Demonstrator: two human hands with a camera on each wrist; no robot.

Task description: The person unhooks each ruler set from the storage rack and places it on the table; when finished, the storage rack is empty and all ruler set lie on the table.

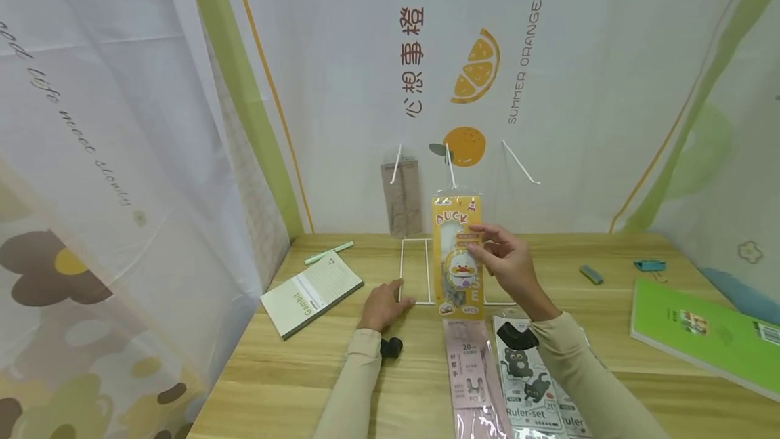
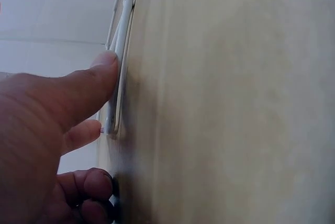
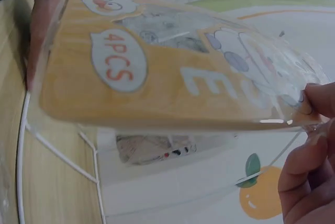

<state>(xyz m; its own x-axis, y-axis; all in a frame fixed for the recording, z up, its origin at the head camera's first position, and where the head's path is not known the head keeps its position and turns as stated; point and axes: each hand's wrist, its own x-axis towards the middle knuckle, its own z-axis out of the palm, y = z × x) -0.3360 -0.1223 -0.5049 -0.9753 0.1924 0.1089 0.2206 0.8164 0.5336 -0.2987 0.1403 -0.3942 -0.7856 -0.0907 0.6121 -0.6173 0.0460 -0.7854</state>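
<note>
A yellow packet [image 1: 462,307] printed "DUCK" and "4PCS", in clear plastic, stands upright in my right hand [image 1: 508,263]. The thumb and fingers pinch its right edge. Its top lies at the tip of the middle hook [image 1: 449,164]; whether the hook passes through it cannot be told. The white wire rack [image 1: 428,269] stands on the table, its base partly hidden by the packet. My left hand [image 1: 382,307] holds the rack's front left corner, thumb against the wire [image 2: 124,30]. A brownish flat packet [image 1: 402,198] hangs at the left hook [image 1: 396,164].
A right hook [image 1: 521,162] carries nothing. Nearby lie a pink packet [image 1: 466,371], black-and-white Ruler-set packets [image 1: 527,385], a notepad [image 1: 313,293], a light green pen [image 1: 329,253], a small teal block [image 1: 591,274], a blue binder clip [image 1: 649,265] and a green book [image 1: 701,330].
</note>
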